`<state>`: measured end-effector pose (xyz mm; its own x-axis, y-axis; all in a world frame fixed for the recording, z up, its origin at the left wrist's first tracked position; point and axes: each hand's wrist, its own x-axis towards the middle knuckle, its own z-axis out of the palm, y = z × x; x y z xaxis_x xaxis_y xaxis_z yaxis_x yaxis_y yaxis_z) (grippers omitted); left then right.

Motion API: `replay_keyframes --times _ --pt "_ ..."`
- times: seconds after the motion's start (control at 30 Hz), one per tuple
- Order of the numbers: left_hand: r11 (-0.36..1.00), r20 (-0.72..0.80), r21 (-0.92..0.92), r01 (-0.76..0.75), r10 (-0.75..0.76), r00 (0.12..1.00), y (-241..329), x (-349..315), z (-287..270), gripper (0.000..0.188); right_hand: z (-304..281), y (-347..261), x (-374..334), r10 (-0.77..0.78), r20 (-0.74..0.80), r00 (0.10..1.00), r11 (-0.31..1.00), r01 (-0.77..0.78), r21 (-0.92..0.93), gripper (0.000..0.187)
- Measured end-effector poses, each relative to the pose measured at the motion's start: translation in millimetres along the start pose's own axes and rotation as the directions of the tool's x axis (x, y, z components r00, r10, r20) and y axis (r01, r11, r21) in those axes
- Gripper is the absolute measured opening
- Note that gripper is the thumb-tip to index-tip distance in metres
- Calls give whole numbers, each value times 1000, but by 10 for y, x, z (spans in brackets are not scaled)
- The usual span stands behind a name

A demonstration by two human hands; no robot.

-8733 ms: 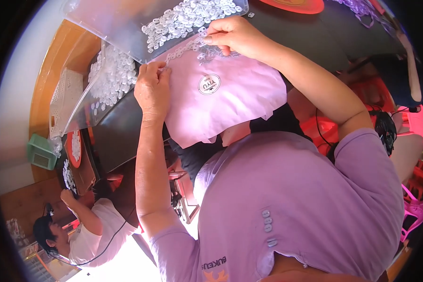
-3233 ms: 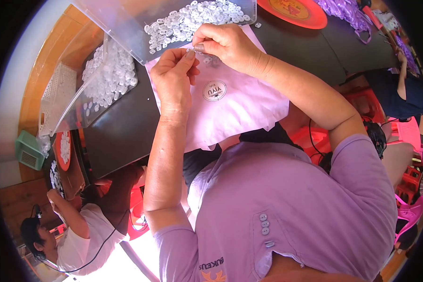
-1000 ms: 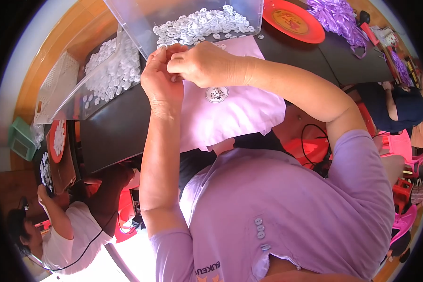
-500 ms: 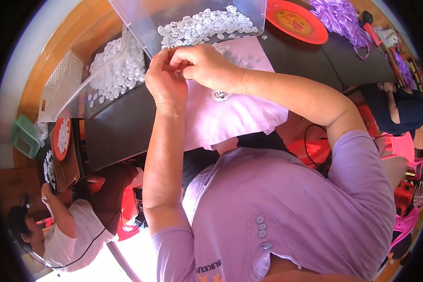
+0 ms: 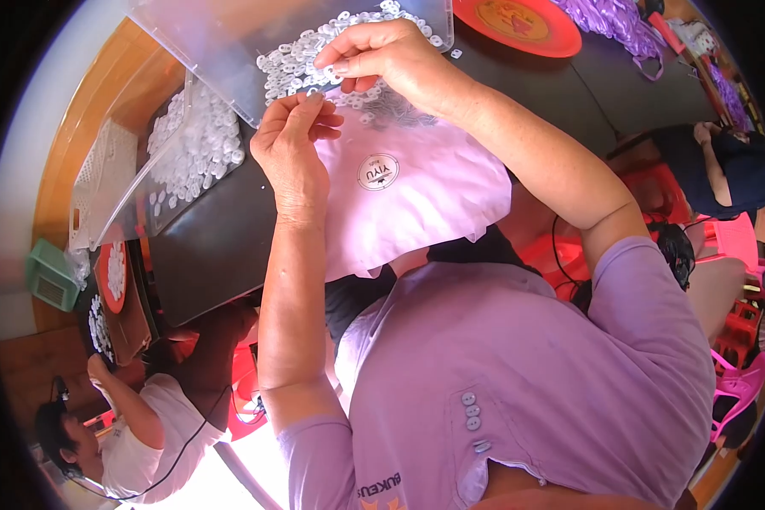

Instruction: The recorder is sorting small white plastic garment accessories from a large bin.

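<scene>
My left hand (image 5: 293, 153) is closed in a pinch over the near edge of a clear plastic bin; what sits at its fingertips is too small to name. A little farther and to the right, my right hand (image 5: 395, 64) pinches what looks like a small white plastic piece between thumb and fingers. Many similar white oval pieces (image 5: 285, 64) with holes lie in the clear bin (image 5: 204, 72) beyond my hands. A pink cloth (image 5: 416, 187) spreads from the table edge over my lap, with a heap of thin grey metal bits (image 5: 399, 110) on its far part.
To the left a second clear container holds more white pieces (image 5: 197, 140), beside a white perforated basket (image 5: 106, 174). A red plate (image 5: 518, 25) and purple ribbon (image 5: 608, 30) lie at the far right. Co-workers sit at left (image 5: 153, 425) and right (image 5: 731, 178).
My hands, together before, have come apart: the right has moved farther away over the white pieces, while the left stays near the bin's edge. The whole view has shifted slightly.
</scene>
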<state>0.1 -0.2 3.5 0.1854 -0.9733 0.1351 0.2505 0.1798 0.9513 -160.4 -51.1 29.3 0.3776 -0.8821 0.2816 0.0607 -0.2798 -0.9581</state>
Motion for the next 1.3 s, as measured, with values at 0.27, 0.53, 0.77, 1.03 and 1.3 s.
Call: replay_keyframes --times 0.27,0.53,0.77,1.03,1.3 --pt "1000 10 12 3 -3 1000 1 -6 1 15 22 -2 -11 37 40 999 999 -36 -34 19" --pt "1000 66 3 -21 21 998 -18 -22 11 15 58 53 -36 15 82 997 999 -12 -31 18" --pt "1000 58 -26 -18 19 998 -24 -18 -4 16 71 71 -36 76 43 996 997 -76 16 17" --pt "994 51 97 -44 39 998 13 -56 55 14 38 28 -54 125 69 990 988 -118 -103 17" --pt "996 74 94 -8 1 997 -45 -32 -19 14 137 114 -58 124 49 991 987 -118 -107 15"
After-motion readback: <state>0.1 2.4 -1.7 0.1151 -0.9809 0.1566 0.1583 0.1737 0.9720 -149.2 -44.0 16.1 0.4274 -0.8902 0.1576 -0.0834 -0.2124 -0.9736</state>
